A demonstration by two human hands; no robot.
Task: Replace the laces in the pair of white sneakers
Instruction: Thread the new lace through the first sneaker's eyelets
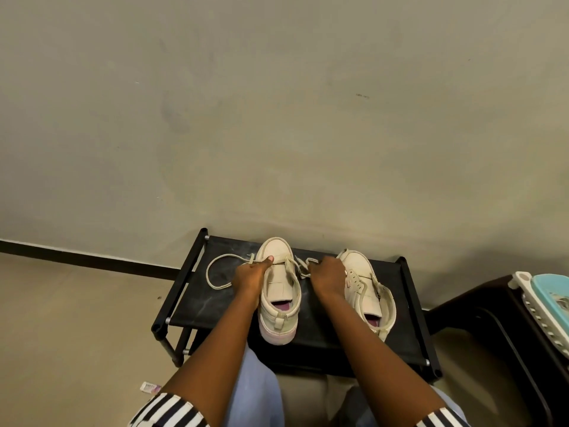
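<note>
- Two white sneakers are seen side by side on a low black bench [209, 303] against the wall, toes to the wall: the left sneaker [278, 288] and the right sneaker [368, 288].
- A cream lace [209, 280] is threaded at the front of the left sneaker. One end lies in a loose loop on the bench to its left, and the other is drawn across the gap between the shoes.
- The left hand [249, 274] is curled at the left sneaker's front, the thumb laid on the toe. The looped end seems to be pinched in it, though the fingers are hidden.
- The right hand [328, 274] is curled round the other end, just beside the right sneaker's toe.
- The lace is judged soft, light and limp, so it is best held close to its stiff tip for threading. Only a gentle, even pull is needed.
- The sneakers are judged light, with stiff soles and pliant uppers, and are likely to slide on the fabric top. They are best steadied at the toe or side wall.
</note>
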